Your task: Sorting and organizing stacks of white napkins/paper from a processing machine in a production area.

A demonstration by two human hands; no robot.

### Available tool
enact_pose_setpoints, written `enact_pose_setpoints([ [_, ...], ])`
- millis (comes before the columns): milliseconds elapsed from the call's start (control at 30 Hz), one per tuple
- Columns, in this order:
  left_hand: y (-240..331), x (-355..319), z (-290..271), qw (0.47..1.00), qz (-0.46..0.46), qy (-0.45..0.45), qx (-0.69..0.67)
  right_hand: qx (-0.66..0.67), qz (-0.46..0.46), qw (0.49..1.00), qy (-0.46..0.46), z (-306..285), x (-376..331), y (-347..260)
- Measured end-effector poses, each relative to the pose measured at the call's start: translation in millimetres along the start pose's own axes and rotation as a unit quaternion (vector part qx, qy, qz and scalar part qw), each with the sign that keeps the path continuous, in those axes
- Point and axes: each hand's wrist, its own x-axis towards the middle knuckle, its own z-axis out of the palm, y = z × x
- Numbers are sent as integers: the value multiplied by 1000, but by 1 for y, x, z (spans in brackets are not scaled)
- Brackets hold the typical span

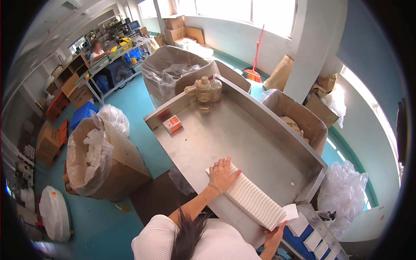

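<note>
A long row of thin white folded pads (255, 195), packed face to face, lies along the near edge of a steel table (242, 138). My left hand (223, 174) is wrapped over the far left end of the row, fingers bent down across it and thumb along its side. At the near right end, my right hand (275, 236) has its fingers and thumb at the last pads. A loose white piece (290, 211) sticks out there above the thumb. Part of the right hand's grip is hidden behind the row.
Below the table's right end runs a blue conveyor (299, 240) with several white pads. A bottle (203, 93) and a red-white box (172, 124) stand on the table, whose far and right sides have raised walls. Lined cartons (130, 151) surround it; a person (97, 54) sits far off.
</note>
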Motion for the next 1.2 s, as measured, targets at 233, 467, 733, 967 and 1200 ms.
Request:
enact_pose_setpoints([
  [233, 2, 2, 0, 1000, 3, 12, 2, 105, 60, 991, 56, -27, 41, 12],
  [467, 1, 4, -1, 1000, 3, 13, 8, 150, 51, 986, 51, -16, 32, 27],
  [733, 0, -8, -2, 1000, 10, 14, 12, -35, -17, 990, 137, -10, 7, 19],
  [967, -5, 7, 11, 995, 71, 49, 58, -115, -62, 982, 136, 6, 1, 5],
  [1200, 6, 14, 3, 1000, 21, -17, 14, -132, -145, 962, 192, 1, 16, 24],
])
